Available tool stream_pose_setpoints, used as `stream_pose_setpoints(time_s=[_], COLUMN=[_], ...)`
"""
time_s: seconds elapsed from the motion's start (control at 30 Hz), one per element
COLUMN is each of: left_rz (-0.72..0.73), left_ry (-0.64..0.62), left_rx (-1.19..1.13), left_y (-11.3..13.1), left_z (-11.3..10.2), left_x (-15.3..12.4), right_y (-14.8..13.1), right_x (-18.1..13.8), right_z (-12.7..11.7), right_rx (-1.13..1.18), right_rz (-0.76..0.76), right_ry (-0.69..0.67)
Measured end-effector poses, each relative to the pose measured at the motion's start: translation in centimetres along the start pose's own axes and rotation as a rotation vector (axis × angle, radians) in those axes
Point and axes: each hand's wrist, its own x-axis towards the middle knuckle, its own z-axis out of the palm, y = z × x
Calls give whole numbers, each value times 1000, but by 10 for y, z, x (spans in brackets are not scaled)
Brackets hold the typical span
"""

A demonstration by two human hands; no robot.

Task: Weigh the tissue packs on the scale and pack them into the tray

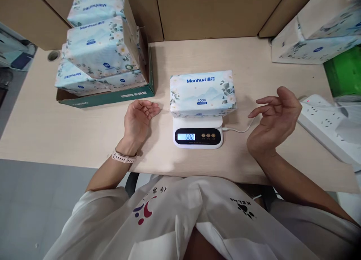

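A pale blue and white tissue pack with flower and mountain print rests on a white digital scale. The scale's lit display appears to read 68.2. To the left of the scale, my left hand lies on its side near the table, palm turned inward, fingers slightly curled and apart from the pack. On the other side, my right hand is raised with loosely bent, spread fingers and nothing in it. Neither hand touches the tissue pack.
At the back left, a green cardboard box holds several stacked tissue packs. More packs are piled at the back right beside a green package. A white power strip lies at right; a white cable leaves the scale.
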Motion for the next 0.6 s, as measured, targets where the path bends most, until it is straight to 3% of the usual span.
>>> stream_pose_setpoints(time_s=[0.6], left_rz=[-37], left_ry=[-2], left_rx=[-12], left_y=[0], left_z=[3], left_x=[-1], right_y=[-5], right_x=[-3], right_z=[-2], right_rx=[39], right_rz=[-10], right_ry=[-60])
